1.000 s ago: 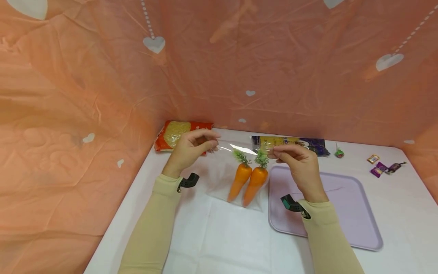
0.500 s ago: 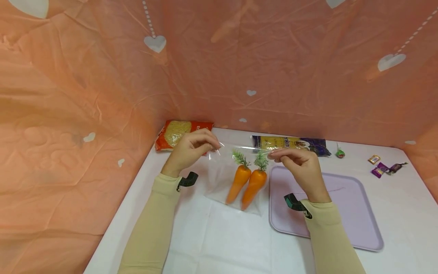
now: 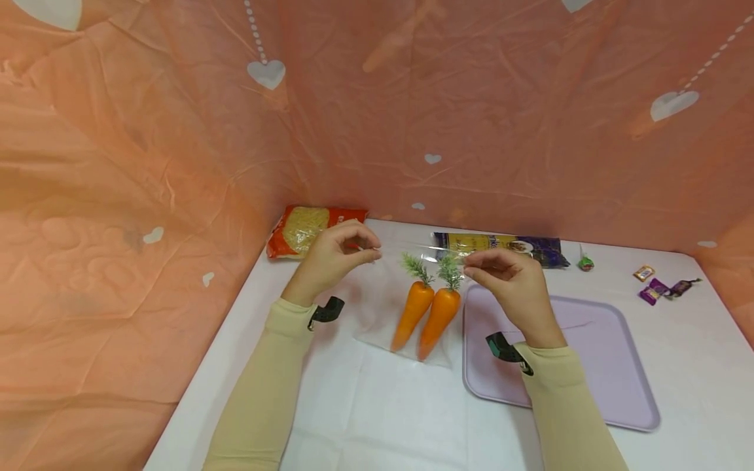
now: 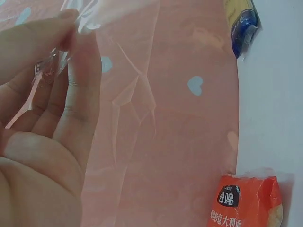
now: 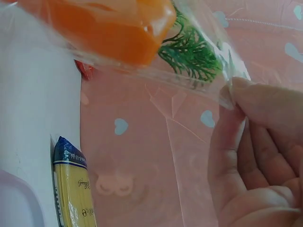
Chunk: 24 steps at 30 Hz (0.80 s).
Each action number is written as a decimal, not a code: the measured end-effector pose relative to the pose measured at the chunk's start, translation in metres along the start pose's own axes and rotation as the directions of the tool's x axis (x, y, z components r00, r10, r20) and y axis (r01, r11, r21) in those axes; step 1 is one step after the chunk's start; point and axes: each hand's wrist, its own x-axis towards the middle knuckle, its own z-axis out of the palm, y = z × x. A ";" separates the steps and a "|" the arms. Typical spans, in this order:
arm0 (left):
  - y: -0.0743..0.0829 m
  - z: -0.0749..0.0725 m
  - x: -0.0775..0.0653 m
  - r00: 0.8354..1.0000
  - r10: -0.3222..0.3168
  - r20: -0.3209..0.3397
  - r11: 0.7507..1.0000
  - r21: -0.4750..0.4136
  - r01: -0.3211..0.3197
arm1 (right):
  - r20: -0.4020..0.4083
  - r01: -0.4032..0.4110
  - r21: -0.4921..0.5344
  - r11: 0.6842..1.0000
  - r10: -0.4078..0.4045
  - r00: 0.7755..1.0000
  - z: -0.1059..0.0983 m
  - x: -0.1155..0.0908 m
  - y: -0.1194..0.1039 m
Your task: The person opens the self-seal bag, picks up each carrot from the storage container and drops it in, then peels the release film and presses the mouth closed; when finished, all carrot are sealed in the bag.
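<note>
A clear plastic bag [image 3: 377,307] hangs between my two hands with two orange carrots [image 3: 438,320] inside, their green tops near the bag's upper edge. My left hand [image 3: 336,255] pinches the upper left corner between thumb and fingertips; the left wrist view shows the clear film [image 4: 87,16] at those fingertips. At the upper right corner, my right hand [image 3: 512,288] pinches the bag with thumb and forefinger. In the right wrist view the green carrot leaves [image 5: 191,54] show through the film beside that thumb.
A lilac tray [image 3: 636,366] lies under the right forearm. Behind the hands are a red pasta packet [image 3: 303,229] and a blue-and-yellow spaghetti packet [image 3: 483,245]. A lollipop [image 3: 585,263] and several wrapped candies [image 3: 654,291] lie at the back right. Orange cloth [image 3: 530,131] rises behind the table.
The bag's upper edge shifts slightly as both hands re-pinch it; the left thumb now lies straighter along the corner. The carrots sway a little and stay inside the bag.
</note>
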 end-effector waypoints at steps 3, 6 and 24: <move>-0.001 -0.001 0.000 1.000 -0.005 0.010 1.000 -0.002 0.005 | 0.010 -0.009 -0.018 1.000 0.009 1.000 -0.002 0.001 0.000; -0.002 -0.003 0.000 0.999 -0.036 0.041 0.999 -0.006 0.036 | 0.014 -0.026 -0.033 0.999 0.027 1.000 -0.004 0.002 0.002; -0.043 -0.009 -0.010 0.875 -0.428 0.227 0.850 0.430 0.305 | 0.202 -0.076 -0.489 0.869 0.197 0.959 0.019 0.005 0.038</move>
